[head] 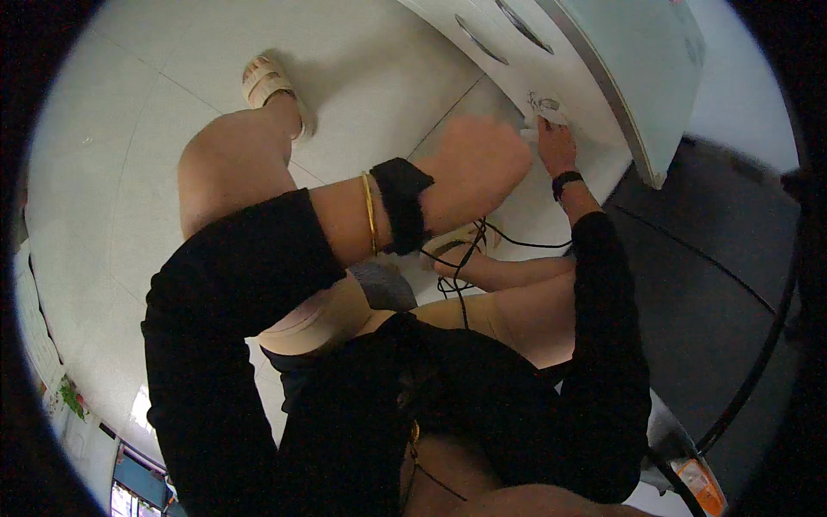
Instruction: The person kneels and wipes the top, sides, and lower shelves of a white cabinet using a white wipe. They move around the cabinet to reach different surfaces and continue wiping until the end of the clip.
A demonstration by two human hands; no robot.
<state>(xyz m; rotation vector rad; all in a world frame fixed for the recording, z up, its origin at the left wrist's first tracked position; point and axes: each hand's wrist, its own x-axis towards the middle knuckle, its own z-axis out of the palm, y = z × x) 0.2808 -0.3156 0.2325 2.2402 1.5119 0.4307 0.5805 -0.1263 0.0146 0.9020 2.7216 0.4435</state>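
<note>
My right hand (557,147), with a dark band on its wrist, pinches a white wipe or tissue (552,116). It presses the wipe to the white cabinet front (517,81), just below a dark scribble-like mark (546,102). To its left hovers my left hand (481,171), blurred and seen from the back, near the cabinet's lower edge. Its fingers are curled out of sight, so I cannot tell whether it holds anything. A black cuff and a gold bangle circle that wrist. A small white piece (530,134) shows between the two hands.
Two metal handles (481,40) sit on the cabinet, beside a pale greenish panel (646,77). Black cables (462,265) hang tangled between my bent legs. Another cable (698,255) crosses a dark surface at right. Light floor tiles (148,142) spread to the left.
</note>
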